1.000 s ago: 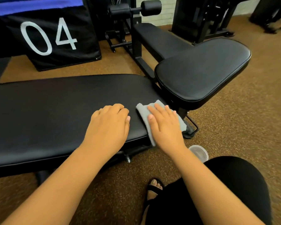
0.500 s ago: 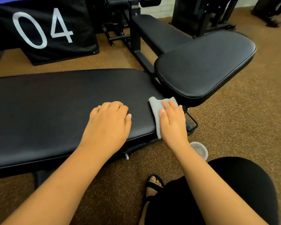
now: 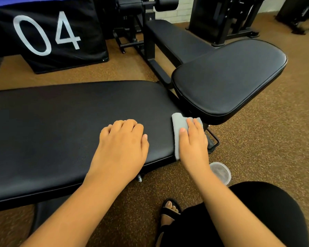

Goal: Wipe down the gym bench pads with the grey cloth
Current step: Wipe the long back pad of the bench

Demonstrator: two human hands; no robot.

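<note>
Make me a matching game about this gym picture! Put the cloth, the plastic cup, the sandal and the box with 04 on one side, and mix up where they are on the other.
Things:
1. grey cloth
2. plastic cup
3. sandal
4. black box marked 04

Places:
A. on the floor behind the long bench pad
B. on a foot
C. under the right hand, at the pad's end
D. on the floor by the knee

Pairs: 1-C, 2-D, 3-B, 4-A
</note>
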